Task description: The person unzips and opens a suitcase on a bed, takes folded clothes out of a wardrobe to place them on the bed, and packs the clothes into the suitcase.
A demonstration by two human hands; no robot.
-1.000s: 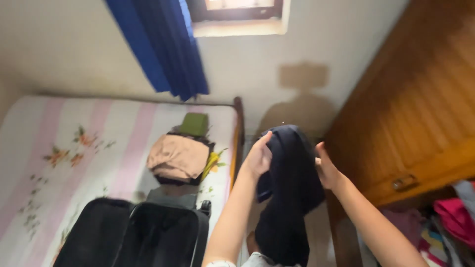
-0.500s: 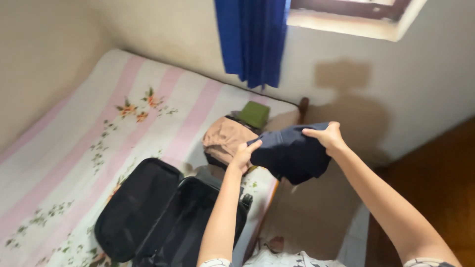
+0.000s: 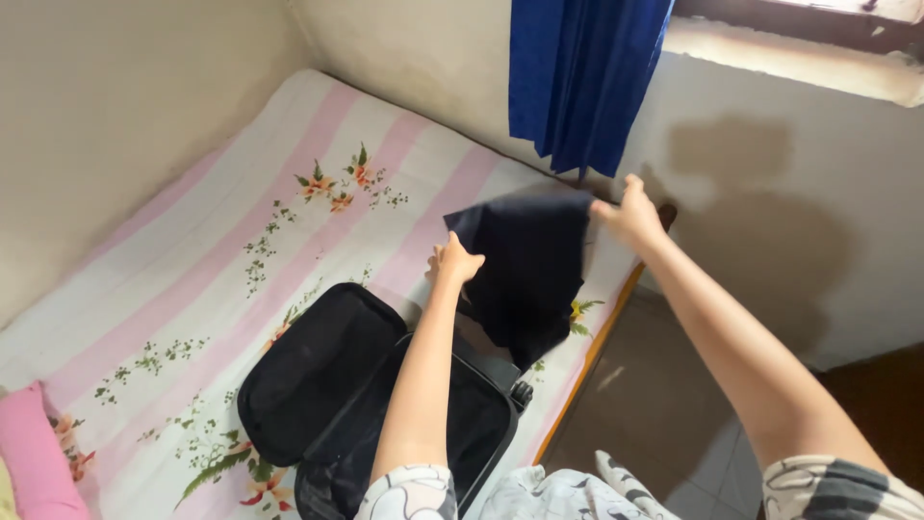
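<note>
Both hands pinch the top edge of a dark cloth [image 3: 525,265], the left hand [image 3: 454,262] at one corner and the right hand [image 3: 630,214] at the other, so it hangs over the bed [image 3: 192,250] above the open suitcase [image 3: 318,376]. Keeping the edge taut and level should let it hang flat, without creases.

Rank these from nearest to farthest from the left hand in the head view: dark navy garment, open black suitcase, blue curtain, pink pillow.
1. Dark navy garment: held by the left hand at its left edge.
2. Open black suitcase: just below the hand, on the bed.
3. Blue curtain: up and to the right, on the wall.
4. Pink pillow: far lower-left corner.
</note>
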